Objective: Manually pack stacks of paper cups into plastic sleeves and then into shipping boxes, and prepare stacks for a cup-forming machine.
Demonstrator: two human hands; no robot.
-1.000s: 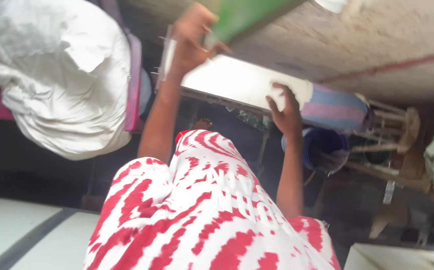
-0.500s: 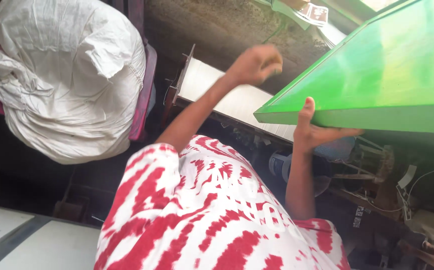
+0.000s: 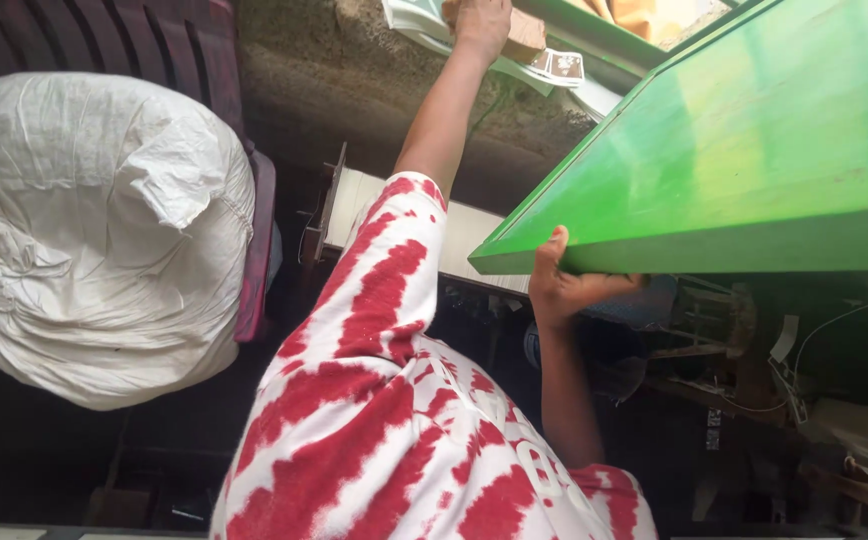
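My right hand [image 3: 566, 288] grips the lower corner of a large green wooden panel [image 3: 754, 150], thumb on its face and fingers under its edge. The panel fills the upper right and stands out from a rough grey wall [image 3: 354, 90]. My left arm, in a red and white patterned sleeve [image 3: 384, 290], stretches up to the top of the view. There my left hand [image 3: 482, 25] closes over a brown block [image 3: 526, 35] lying on a pale ledge [image 3: 424, 22]. A small clear packet [image 3: 559, 66] lies beside the block.
A bulging white sack [image 3: 94, 240] sits on a dark red plastic chair [image 3: 254, 250] at the left. A white board [image 3: 354, 205] leans below the wall. Dark metal frames, wires and clutter [image 3: 734, 350] fill the space under the green panel.
My left hand has risen from the white board to the ledge and the brown block. The green panel has swung into view and come closer, with my right hand moved onto its corner.
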